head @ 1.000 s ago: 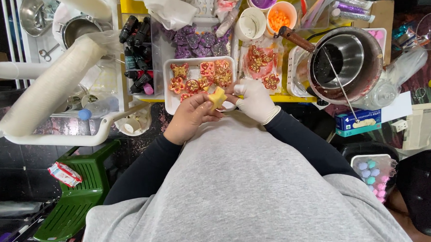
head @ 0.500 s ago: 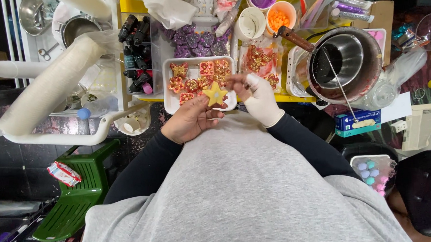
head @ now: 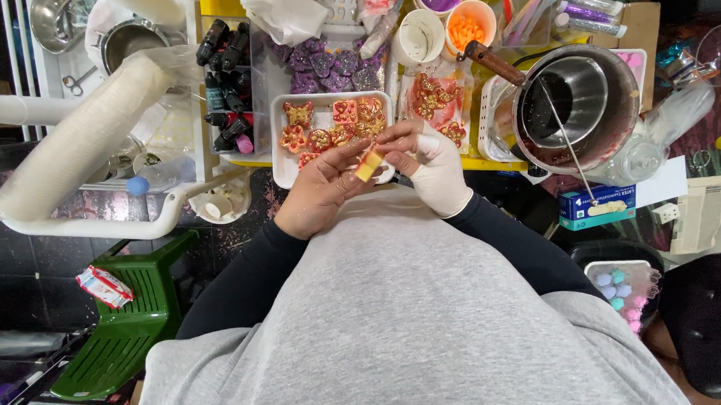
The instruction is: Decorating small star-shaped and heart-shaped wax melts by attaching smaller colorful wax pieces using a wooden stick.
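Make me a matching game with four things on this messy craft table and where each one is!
Things:
1. small yellow star-shaped piece
2. white rectangular tray of red and gold decorated shapes
3. big round metal pot with a wooden handle
4. green plastic stool

Places:
A. down on the floor, lower left
B. on the right side of the table
C. between the fingers of the left hand and the gloved right hand
D. on the table just beyond the hands

Pairs: 1-C, 2-D, 3-B, 4-A

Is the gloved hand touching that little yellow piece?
Touching. The head view shows the right hand and left hand both pinching the yellow piece with their fingertips.
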